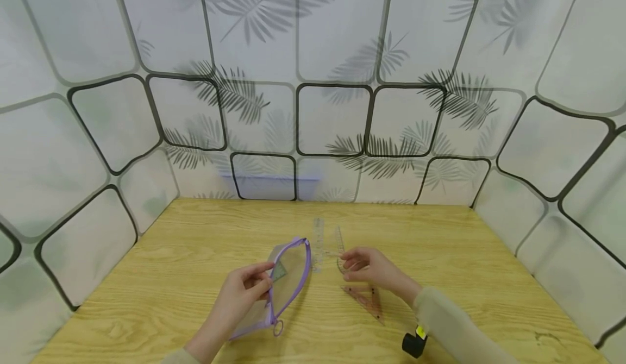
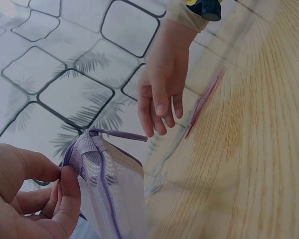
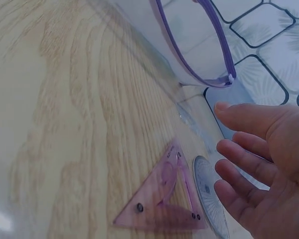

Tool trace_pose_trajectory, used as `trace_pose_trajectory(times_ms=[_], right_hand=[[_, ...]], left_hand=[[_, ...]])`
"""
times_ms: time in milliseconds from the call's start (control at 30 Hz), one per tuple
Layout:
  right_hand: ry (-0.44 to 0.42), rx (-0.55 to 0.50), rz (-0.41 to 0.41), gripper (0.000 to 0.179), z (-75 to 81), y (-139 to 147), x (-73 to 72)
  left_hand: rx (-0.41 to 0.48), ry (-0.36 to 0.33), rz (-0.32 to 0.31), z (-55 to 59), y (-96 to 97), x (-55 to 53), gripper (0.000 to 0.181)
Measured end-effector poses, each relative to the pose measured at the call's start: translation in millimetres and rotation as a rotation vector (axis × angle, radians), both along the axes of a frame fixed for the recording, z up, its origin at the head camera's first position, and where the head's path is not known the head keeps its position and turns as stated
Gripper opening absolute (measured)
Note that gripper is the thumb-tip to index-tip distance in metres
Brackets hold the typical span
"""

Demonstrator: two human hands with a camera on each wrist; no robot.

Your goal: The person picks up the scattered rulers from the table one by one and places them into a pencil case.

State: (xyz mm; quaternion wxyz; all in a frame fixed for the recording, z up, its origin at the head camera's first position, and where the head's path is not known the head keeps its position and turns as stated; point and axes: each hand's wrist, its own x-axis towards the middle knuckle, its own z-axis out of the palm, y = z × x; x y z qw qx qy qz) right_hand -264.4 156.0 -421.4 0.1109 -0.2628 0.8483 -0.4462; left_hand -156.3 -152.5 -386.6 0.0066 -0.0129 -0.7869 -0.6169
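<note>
A see-through zip pouch with purple edging stands unzipped, its mouth facing right. My left hand pinches the near-left rim between thumb and fingers; the mesh side shows in the left wrist view. Inside lies a greenish triangular piece. My right hand hovers just right of the pouch with its fingers loosely bent and nothing in them. Beneath and beside it are a clear protractor and a pink set square. A clear ruler lies between the pouch and the protractor.
Everything lies on a wood-grain table. Patterned white curtains close off the back and both sides. A black camera with a yellow patch sits at the right wrist. A purple ring pull hangs at the pouch's near corner.
</note>
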Motion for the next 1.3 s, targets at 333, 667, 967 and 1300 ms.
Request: trace_pose_trajectory(times_ms=[333, 667, 967, 1300], right_hand=[[0.059, 0.035, 0.036, 0.043, -3.7, 12, 3.7], [0.073, 0.11, -0.007, 0.046, -8.1, 21, 8.1], [0.102, 0.152, 0.029, 0.04, -7.2, 29, 13.1], [0.099, 0.177, 0.025, 0.047, -12.5, 34, 14.0]], left_hand=[[0.012, -0.012, -0.014, -0.5, -0.8, -0.3, 0.038], [0.004, -0.016, -0.001, 0.8, 0.0, 1.2, 0.037], [0.012, -0.014, -0.001, 0.4, 0.5, 0.9, 0.038], [0.011, -0.017, 0.012, -0.3, 1.4, 0.9, 0.037]])
